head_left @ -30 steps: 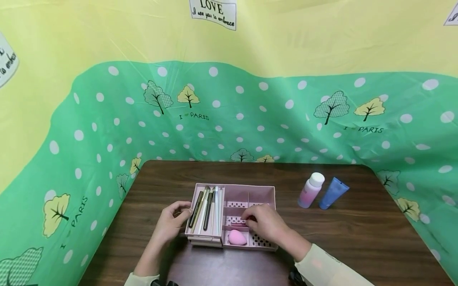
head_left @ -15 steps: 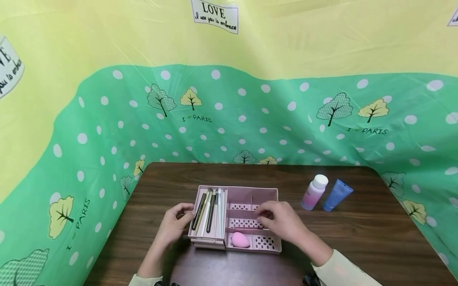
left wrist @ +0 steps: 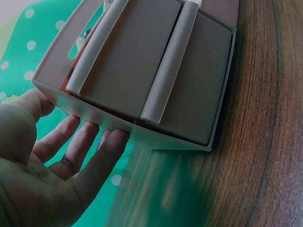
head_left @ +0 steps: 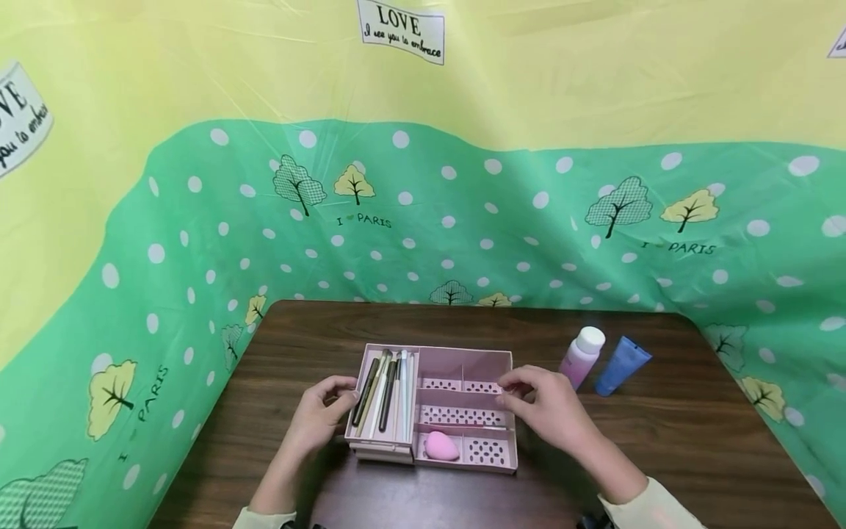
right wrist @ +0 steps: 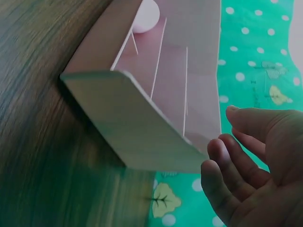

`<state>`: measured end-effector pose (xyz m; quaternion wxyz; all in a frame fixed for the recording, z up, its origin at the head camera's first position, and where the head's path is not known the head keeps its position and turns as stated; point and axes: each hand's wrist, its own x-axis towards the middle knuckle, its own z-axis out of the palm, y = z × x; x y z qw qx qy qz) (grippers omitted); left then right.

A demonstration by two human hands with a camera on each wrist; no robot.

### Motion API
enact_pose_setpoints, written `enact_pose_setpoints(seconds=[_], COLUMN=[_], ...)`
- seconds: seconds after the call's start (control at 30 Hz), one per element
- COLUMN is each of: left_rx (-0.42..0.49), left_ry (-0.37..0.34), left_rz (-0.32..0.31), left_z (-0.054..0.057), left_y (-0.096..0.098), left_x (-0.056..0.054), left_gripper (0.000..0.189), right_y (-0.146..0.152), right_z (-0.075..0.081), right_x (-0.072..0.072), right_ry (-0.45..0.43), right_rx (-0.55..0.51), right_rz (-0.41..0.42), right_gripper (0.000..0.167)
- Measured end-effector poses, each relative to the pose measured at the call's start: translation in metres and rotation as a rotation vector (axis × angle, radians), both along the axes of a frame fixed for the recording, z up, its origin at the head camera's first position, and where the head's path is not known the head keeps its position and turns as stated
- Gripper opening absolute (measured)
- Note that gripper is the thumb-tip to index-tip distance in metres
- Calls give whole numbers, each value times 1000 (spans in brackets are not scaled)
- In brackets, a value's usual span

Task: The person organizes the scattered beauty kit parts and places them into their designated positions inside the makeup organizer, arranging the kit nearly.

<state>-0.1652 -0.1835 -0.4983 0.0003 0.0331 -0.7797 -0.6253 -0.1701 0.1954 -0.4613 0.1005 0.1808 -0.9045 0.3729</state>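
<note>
A pink desk organizer (head_left: pixel 464 358) stands on the table, with drawers (left wrist: pixel 128 52) on its left front. Several makeup brushes (head_left: pixel 385 389) lie in its left compartment. A pink makeup sponge (head_left: pixel 441 446) sits in a front compartment, and a thin dark-red stick with a pale end (head_left: pixel 465 425) lies along the middle one. My left hand (head_left: pixel 319 413) touches the organizer's left side wall with fingers extended and thumb near the top edge. Beside the right wall is my right hand (head_left: pixel 551 408), fingers loosely bent, nothing between them; whether it touches the wall I cannot tell.
Behind my right hand stand a pink-and-white bottle (head_left: pixel 583 354) with a white cap and a blue tube (head_left: pixel 621 365). The dark wooden table (head_left: pixel 317 323) meets a green and yellow patterned cloth (head_left: pixel 410 242) at the back.
My right hand has let go of the dark-red stick, moving right from over the middle compartment to the organizer's right wall. The left hand stays at the left wall.
</note>
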Motion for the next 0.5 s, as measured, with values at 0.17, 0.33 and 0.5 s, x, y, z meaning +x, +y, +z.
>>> enact_pose_setpoints(seconds=[0.17,0.33,0.5], left_rx=[-59,-68,-88], left_ry=[8,-12,-4], left_rz=[0,-1,-4], left_z=[2,2,2], left_y=[-2,-3,-4], left_x=[-1,-2,-1], left_gripper=[23,23,23], right_y=[14,31,45], right_z=[-3,-7,-9], right_x=[0,1,1], right_ry=[30,75,70], right_rx=[1,4,-3], right_rz=[-97,-219,-345], right_gripper=[21,24,27])
